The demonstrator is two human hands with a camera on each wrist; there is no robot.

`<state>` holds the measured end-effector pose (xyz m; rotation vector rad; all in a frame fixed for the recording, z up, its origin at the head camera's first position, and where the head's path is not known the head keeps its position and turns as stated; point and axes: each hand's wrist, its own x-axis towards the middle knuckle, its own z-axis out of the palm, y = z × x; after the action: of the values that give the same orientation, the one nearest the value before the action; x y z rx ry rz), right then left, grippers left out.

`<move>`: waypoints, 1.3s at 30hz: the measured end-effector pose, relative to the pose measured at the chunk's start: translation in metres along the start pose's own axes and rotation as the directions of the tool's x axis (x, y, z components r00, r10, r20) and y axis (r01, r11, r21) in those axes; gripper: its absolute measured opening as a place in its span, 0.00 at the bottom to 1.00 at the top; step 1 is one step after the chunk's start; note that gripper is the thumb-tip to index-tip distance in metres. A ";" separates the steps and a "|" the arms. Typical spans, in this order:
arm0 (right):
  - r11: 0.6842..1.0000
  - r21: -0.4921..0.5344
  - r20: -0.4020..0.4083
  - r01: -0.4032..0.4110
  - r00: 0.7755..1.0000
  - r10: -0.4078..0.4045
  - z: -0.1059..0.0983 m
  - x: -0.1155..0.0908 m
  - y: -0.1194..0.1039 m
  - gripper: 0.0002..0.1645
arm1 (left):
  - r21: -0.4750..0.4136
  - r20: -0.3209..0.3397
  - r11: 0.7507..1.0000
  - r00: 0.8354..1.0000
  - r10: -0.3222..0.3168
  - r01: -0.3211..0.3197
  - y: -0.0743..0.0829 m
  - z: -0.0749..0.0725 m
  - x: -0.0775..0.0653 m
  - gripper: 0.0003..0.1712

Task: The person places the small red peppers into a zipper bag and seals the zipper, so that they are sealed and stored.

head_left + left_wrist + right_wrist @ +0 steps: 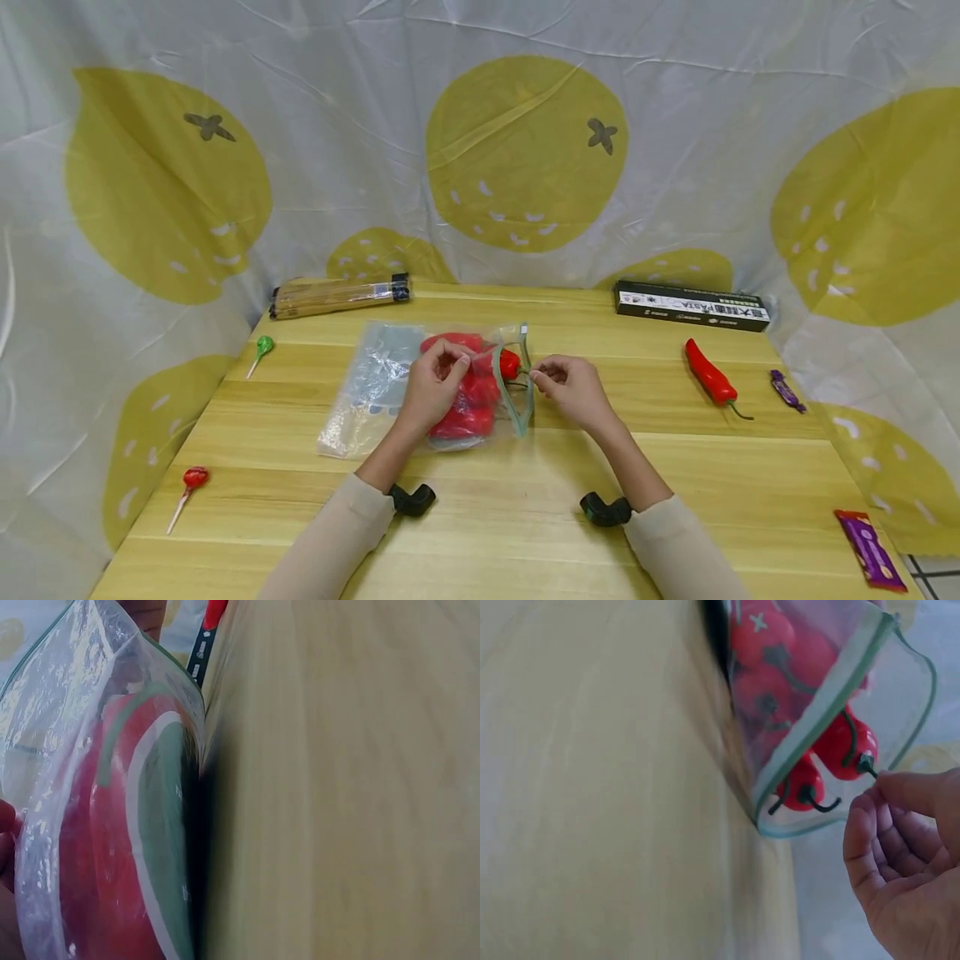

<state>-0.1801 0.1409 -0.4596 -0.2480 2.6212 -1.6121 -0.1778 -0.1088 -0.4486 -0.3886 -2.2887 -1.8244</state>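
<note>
A clear zip bag (pixel 356 417) with green edging at its mouth lies on the table, several red chili peppers (pixel 465 415) inside. Its mouth faces right and stands apart. My left hand (pixel 431 387) pinches the upper film of the bag between thumb and fingers. At the opening, my right hand (pixel 576 390) pinches the green stem of one red chili pepper (pixel 853 759), whose body is inside the mouth. Another chili pepper (pixel 802 787) sits beside it, stem outward. The left wrist view shows the bag (pixel 45 892) from the side, with only part of the left hand.
On the right lie a loose red chili pepper (pixel 707 372), a small purple candy (pixel 786 392) and a purple wrapped bar (pixel 870 550). A black pasta box (pixel 690 306) and wrapped wooden sticks (pixel 337 297) line the back. Green (pixel 264 345) and red (pixel 196 477) lollipops lie left.
</note>
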 end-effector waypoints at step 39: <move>0.857 0.506 0.156 0.097 0.967 -0.201 0.025 -0.027 -0.025 0.41 | 0.005 0.010 1.000 1.000 -0.005 0.005 0.001 0.000 -0.001 0.06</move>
<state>-0.1477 0.1121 -0.4494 -0.5613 1.9912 -2.1115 -0.1764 -0.1092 -0.4482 -0.3925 -2.3021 -1.8234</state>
